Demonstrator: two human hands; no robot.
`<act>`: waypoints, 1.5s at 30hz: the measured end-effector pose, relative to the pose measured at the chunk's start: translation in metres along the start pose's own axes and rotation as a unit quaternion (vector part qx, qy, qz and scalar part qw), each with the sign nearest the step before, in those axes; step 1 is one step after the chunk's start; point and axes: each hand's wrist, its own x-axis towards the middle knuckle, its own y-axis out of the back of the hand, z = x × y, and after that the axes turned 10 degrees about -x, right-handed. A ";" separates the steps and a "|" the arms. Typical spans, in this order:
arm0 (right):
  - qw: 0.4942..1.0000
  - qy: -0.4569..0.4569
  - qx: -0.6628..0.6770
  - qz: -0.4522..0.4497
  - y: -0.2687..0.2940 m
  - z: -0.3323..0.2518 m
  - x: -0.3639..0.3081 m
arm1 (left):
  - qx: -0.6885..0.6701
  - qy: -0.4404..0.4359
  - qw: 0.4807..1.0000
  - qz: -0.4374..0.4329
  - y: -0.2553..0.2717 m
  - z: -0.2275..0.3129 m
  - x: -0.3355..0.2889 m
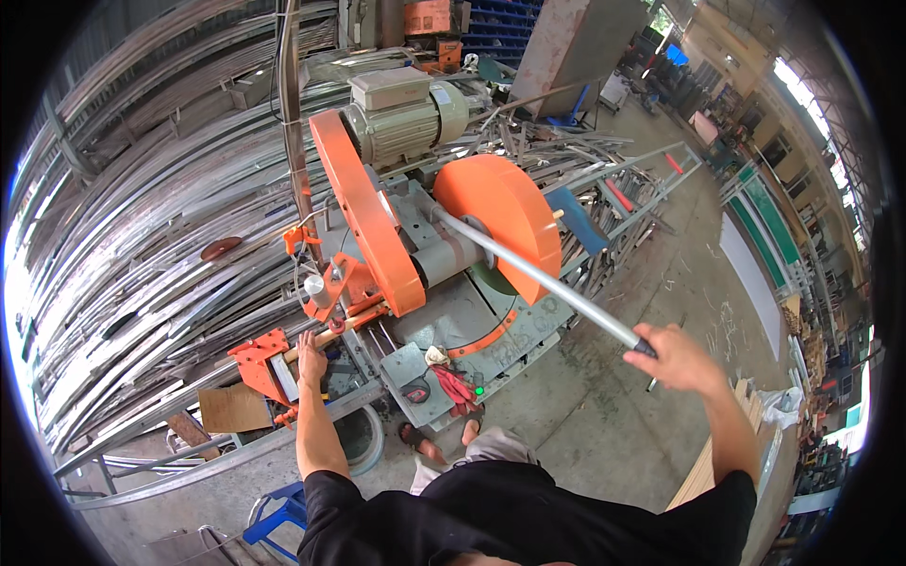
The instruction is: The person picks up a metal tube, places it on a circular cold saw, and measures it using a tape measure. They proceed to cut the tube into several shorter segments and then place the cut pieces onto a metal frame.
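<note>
An orange-guarded cut-off saw (495, 203) stands before me, with a green disc partly showing under its round guard. My right hand (675, 357) is closed around the black-tipped end of its long grey lever handle (557, 285), out to the right. At the left, my left hand (310, 358) grips a tan pipe (328, 336) beside an orange stop block (263, 366). The pipe runs toward the saw's orange vise (338, 286). Part of the left fingers' hold is hidden behind the hand.
Red gloves (451, 382) and a tape measure (414, 391) lie on the machine's near corner. A grey motor (401, 118) sits on top behind the belt cover. Long metal stock (160, 208) fills the left rack. A bucket (363, 439) and blue stool (278, 517) stand low at left.
</note>
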 end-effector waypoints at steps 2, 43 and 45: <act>1.000 0.008 0.010 0.029 -0.022 0.010 -0.003 | -0.008 0.001 1.000 -0.005 -0.001 0.009 -0.002; 0.994 0.034 0.058 0.083 -0.173 0.066 0.003 | -0.016 0.019 0.999 -0.032 0.007 -0.022 -0.020; 0.995 0.044 0.036 0.084 -0.165 0.069 0.001 | 0.002 0.008 0.999 -0.037 0.001 -0.024 -0.020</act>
